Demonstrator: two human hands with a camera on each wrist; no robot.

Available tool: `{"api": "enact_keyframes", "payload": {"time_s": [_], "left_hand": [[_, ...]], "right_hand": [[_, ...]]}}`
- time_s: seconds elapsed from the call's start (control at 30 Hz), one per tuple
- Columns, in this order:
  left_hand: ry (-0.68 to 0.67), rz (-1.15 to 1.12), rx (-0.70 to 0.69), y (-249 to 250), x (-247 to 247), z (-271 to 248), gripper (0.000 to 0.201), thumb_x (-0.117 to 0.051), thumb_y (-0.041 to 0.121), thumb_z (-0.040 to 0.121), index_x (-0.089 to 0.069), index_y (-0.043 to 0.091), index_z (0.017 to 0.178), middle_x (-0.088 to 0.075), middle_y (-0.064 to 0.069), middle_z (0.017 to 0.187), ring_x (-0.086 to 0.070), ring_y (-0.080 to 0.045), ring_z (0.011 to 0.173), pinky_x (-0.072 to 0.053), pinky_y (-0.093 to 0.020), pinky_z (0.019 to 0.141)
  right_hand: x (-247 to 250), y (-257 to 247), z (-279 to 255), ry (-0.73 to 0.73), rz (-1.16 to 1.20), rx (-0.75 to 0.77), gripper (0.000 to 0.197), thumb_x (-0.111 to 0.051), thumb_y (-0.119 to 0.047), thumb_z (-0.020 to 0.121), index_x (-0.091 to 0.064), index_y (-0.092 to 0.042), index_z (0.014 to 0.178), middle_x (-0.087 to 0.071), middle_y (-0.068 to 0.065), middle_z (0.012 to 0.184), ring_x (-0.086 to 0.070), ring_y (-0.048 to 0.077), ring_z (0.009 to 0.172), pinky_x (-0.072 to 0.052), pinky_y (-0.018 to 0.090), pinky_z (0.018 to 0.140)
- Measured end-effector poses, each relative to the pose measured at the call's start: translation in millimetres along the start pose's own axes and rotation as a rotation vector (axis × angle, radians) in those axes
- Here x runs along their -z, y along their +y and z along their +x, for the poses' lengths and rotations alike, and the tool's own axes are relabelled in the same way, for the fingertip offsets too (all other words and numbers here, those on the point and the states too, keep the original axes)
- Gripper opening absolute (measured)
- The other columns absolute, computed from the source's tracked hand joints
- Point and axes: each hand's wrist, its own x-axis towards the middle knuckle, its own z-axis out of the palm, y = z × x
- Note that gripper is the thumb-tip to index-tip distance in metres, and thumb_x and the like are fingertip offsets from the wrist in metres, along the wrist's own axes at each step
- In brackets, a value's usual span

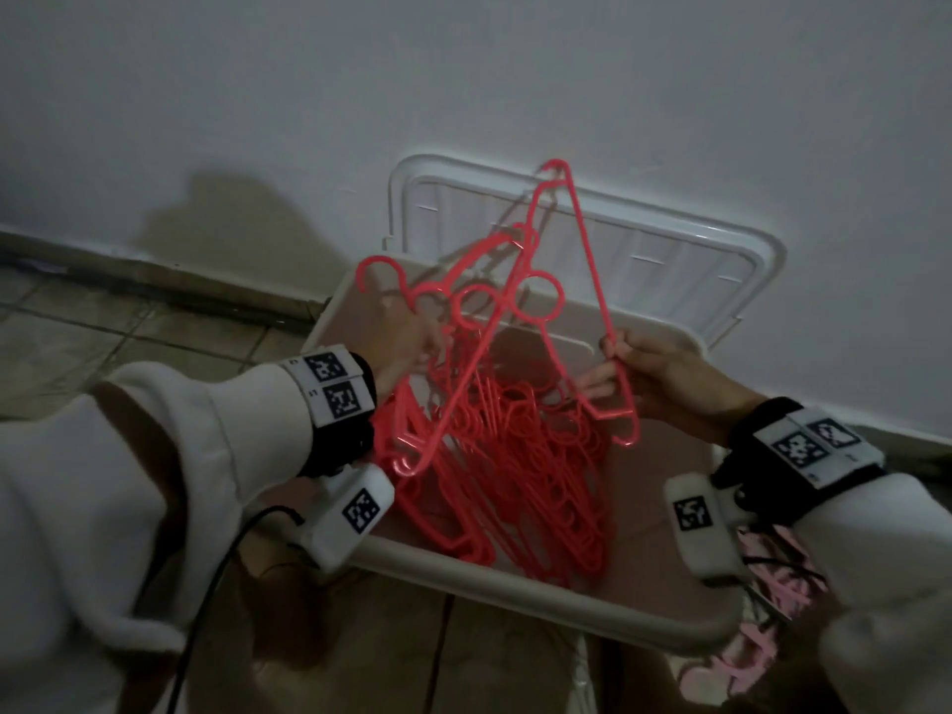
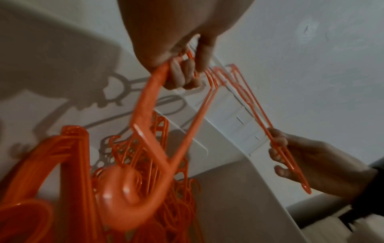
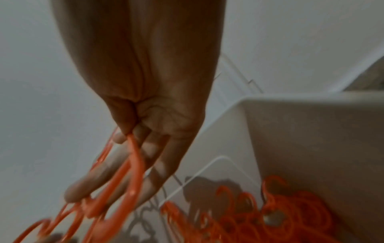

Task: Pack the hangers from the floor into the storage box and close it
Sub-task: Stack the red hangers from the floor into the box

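Over the open beige storage box I hold up a few red hangers. My left hand grips them by the neck near the hooks, fingers curled round the plastic. My right hand pinches the shoulder end of one hanger; in the right wrist view the bar runs along its fingers. A tangled pile of several red hangers lies inside the box under my hands.
The box's white lid stands open against the white wall behind. Pale pink hangers lie on the tiled floor at the box's right front corner. A black cable hangs from my left wrist.
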Motion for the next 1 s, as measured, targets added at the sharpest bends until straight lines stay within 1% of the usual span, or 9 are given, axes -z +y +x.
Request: {"api": "enact_keyframes", "payload": {"time_s": [0.1,0.17,0.23,0.37,0.47,0.6,0.73,0.9,1.0], "left_hand": [[-0.207,-0.018,0.068,-3.3,-14.9,-8.2,0.050,-0.057,0.004,0.049,-0.044,0.007,0.097,-0.043,-0.009,0.068,-0.034,-0.001,0.034,-0.024,-0.013,0.032],[-0.237,-0.088,0.097,-6.2,-21.1,-8.6,0.062,-0.056,0.002,0.050,-0.038,0.010,0.110,-0.037,-0.003,0.063,-0.031,-0.001,0.037,-0.023,-0.013,0.034],[-0.215,-0.170,0.102,-2.4,-20.2,-10.5,0.050,-0.052,-0.001,0.056,-0.044,0.009,0.104,-0.034,0.000,0.061,-0.030,-0.001,0.036,-0.021,-0.013,0.034],[-0.264,-0.227,0.077,3.5,-12.7,-7.9,0.007,-0.054,0.016,0.065,-0.049,0.017,0.069,-0.042,0.005,0.058,-0.030,-0.005,0.045,-0.020,-0.015,0.038],[-0.196,-0.252,0.071,-2.4,-7.8,-4.8,0.018,-0.055,0.019,0.075,-0.057,0.007,0.087,-0.051,0.002,0.059,-0.043,-0.009,0.048,-0.030,-0.018,0.041],[-0.266,-0.345,0.198,-1.3,-4.3,-10.9,0.024,-0.036,0.019,0.084,-0.058,0.009,0.082,-0.054,-0.005,0.073,-0.051,-0.014,0.059,-0.037,-0.024,0.052],[-0.088,-0.065,0.101,-13.2,-1.3,-5.8,0.026,-0.044,0.026,0.096,-0.048,0.006,0.113,-0.049,-0.001,0.064,-0.043,-0.004,0.035,-0.034,-0.015,0.038],[0.032,-0.043,0.048,-15.1,12.8,3.4,0.035,-0.039,0.015,0.098,-0.025,0.011,0.131,-0.034,-0.005,0.064,-0.031,0.000,0.028,-0.028,-0.011,0.034],[0.029,-0.016,0.055,-19.1,22.6,8.4,0.029,-0.046,0.032,0.093,-0.035,0.015,0.113,-0.033,0.001,0.060,-0.032,-0.003,0.030,-0.034,-0.018,0.040]], "right_hand": [[-23.0,9.7,11.2,-0.117,0.028,-0.051,0.036,-0.062,-0.032,0.059,-0.040,-0.015,0.082,-0.073,0.009,0.074,-0.071,0.017,0.067,-0.058,0.028,0.058],[-39.0,16.7,19.6,-0.143,0.065,-0.050,0.022,-0.060,-0.020,0.073,-0.041,-0.013,0.083,-0.071,0.005,0.070,-0.071,0.019,0.065,-0.059,0.029,0.060],[-51.4,21.5,28.3,-0.117,0.096,-0.054,0.011,-0.039,-0.008,0.094,-0.041,-0.012,0.084,-0.068,0.002,0.063,-0.071,0.018,0.062,-0.058,0.029,0.061],[-66.4,29.7,35.3,-0.176,-0.028,-0.140,0.018,-0.033,-0.006,0.098,-0.041,-0.015,0.085,-0.070,0.002,0.063,-0.070,0.013,0.060,-0.057,0.026,0.059],[-75.3,36.2,38.6,-0.253,-0.111,-0.183,0.018,-0.037,-0.005,0.098,-0.047,-0.013,0.085,-0.072,0.004,0.070,-0.070,0.013,0.063,-0.058,0.026,0.063],[-79.7,39.6,49.1,-0.232,-0.167,-0.202,0.018,-0.040,-0.004,0.096,-0.051,-0.012,0.084,-0.071,0.004,0.066,-0.070,0.013,0.060,-0.058,0.023,0.062],[-82.0,42.4,52.6,-0.304,-0.326,-0.277,0.014,-0.048,-0.009,0.094,-0.055,-0.012,0.082,-0.072,0.003,0.066,-0.070,0.012,0.063,-0.057,0.022,0.065],[-75.2,32.0,63.3,-0.310,-0.970,-0.279,0.026,-0.054,-0.025,0.092,-0.057,-0.013,0.069,-0.065,0.001,0.060,-0.061,0.009,0.053,-0.049,0.023,0.058],[-49.8,31.6,71.4,-0.147,-1.609,-0.267,0.031,-0.050,-0.031,0.093,-0.064,-0.004,0.089,-0.065,0.012,0.092,-0.061,0.025,0.084,-0.040,0.030,0.083]]}}
